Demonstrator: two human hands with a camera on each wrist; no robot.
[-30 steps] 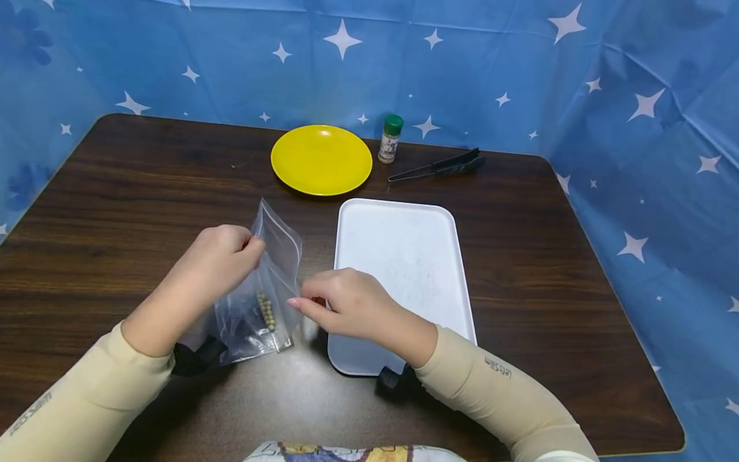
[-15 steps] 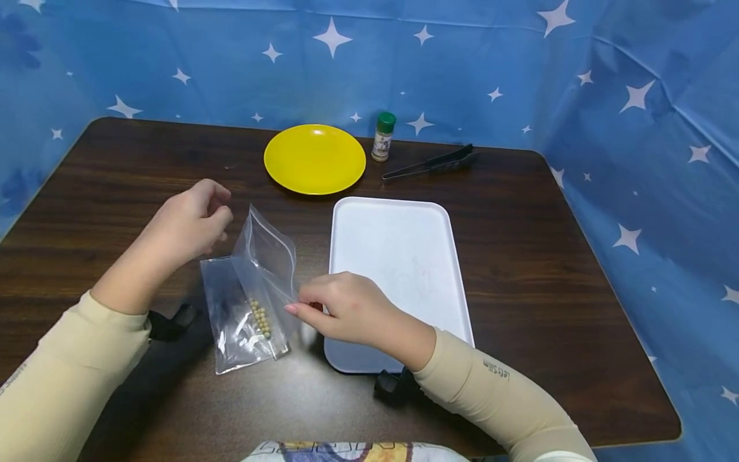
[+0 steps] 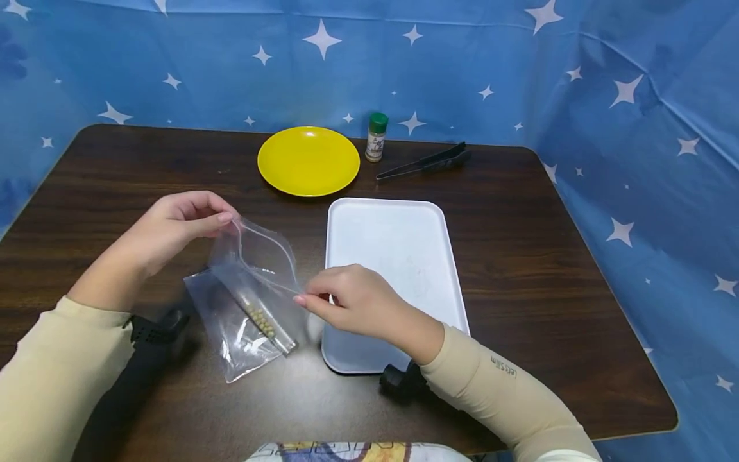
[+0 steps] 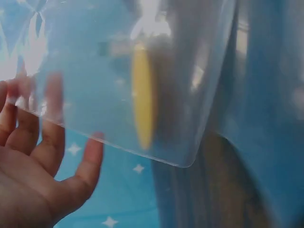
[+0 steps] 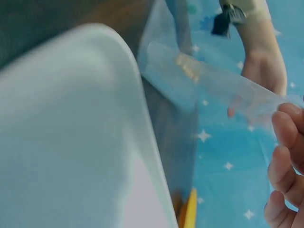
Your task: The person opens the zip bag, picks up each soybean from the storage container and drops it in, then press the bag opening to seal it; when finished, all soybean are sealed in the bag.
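Observation:
A clear zip bag (image 3: 254,289) lies on the dark wooden table (image 3: 115,167), with several small yellowish beans (image 3: 260,321) lined up in its lower part. My left hand (image 3: 226,218) pinches the far-left lip of the bag's mouth and lifts it. The near-right lip is pinched by my right hand (image 3: 303,298), so the mouth is stretched between the two. In the left wrist view the bag (image 4: 142,71) is a blurred sheet over my fingers (image 4: 47,142). The right wrist view shows the bag (image 5: 213,80), the beans (image 5: 187,66) and my right fingers (image 5: 287,137).
A white tray (image 3: 387,218) lies just right of the bag, under my right wrist. At the back stand a yellow plate (image 3: 308,160), a green-capped spice bottle (image 3: 375,136) and black tongs (image 3: 424,162). Blue starred cloth walls the table in.
My left hand let go of the bag, swung out to the left, then came back and took the far lip of its mouth. The bag now lies flatter, and the right hand has kept its hold.

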